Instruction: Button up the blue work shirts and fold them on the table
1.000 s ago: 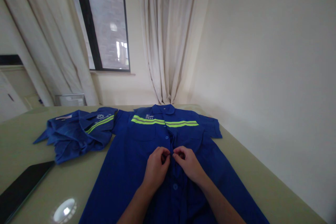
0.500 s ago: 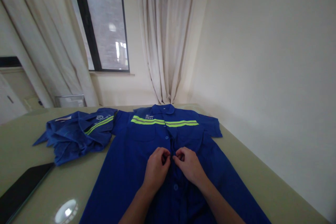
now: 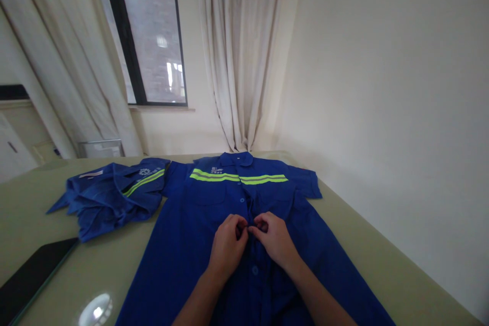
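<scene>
A blue short-sleeved work shirt [image 3: 183, 244] lies spread front side up, its collar at the far end and a yellow-green reflective stripe across the chest. Over the middle of its front placket, my left hand [image 3: 229, 242] pinches the cloth edge between thumb and fingers. My right hand [image 3: 273, 237] pinches the placket from the other side, its fingertips almost touching those of the left. The button between them is hidden by my fingers. One button [image 3: 255, 270] shows below my hands, and another button [image 3: 242, 200] above them.
On the left, a second blue work shirt [image 3: 114, 198] lies crumpled against the first one's sleeve. A dark flat object [image 3: 36, 275] rests on the pale green table [image 3: 103, 265] at the near left. A wall [image 3: 382, 112] runs along the right side, with curtains [image 3: 244, 61] behind.
My right hand's fingertips have shifted slightly left, closer to my left hand. Both hands stay pinched on the placket, and the shirts lie as before.
</scene>
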Demonstrator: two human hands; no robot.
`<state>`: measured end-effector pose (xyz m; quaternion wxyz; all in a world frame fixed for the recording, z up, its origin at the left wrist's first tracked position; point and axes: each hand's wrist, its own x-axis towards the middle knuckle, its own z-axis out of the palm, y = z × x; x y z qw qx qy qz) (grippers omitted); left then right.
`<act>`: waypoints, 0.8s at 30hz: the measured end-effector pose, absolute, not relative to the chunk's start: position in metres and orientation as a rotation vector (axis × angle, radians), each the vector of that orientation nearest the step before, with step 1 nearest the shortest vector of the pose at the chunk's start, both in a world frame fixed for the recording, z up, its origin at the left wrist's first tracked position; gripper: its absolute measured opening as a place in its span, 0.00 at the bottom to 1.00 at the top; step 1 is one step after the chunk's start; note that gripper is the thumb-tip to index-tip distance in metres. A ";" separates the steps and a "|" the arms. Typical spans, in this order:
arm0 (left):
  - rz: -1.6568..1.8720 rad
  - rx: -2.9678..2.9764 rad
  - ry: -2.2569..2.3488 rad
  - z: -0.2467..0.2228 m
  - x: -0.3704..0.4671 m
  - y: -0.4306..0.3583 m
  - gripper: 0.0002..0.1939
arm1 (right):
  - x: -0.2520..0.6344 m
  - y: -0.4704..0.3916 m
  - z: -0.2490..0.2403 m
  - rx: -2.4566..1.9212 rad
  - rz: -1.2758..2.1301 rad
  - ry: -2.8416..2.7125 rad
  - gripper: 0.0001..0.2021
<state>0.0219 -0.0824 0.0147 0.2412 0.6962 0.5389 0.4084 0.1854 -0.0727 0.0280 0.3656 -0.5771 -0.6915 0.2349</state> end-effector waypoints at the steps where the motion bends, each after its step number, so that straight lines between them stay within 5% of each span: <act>1: 1.117 1.901 1.471 0.015 0.022 -0.082 0.06 | 0.186 -0.072 0.027 -1.493 0.606 -1.785 0.03; 12: 1.037 1.964 1.434 0.014 0.022 -0.083 0.07 | 0.183 -0.074 0.025 -1.439 0.399 -1.824 0.05; 24: 1.056 1.968 1.397 0.015 0.023 -0.083 0.09 | 0.187 -0.068 0.017 -1.438 0.532 -1.788 0.05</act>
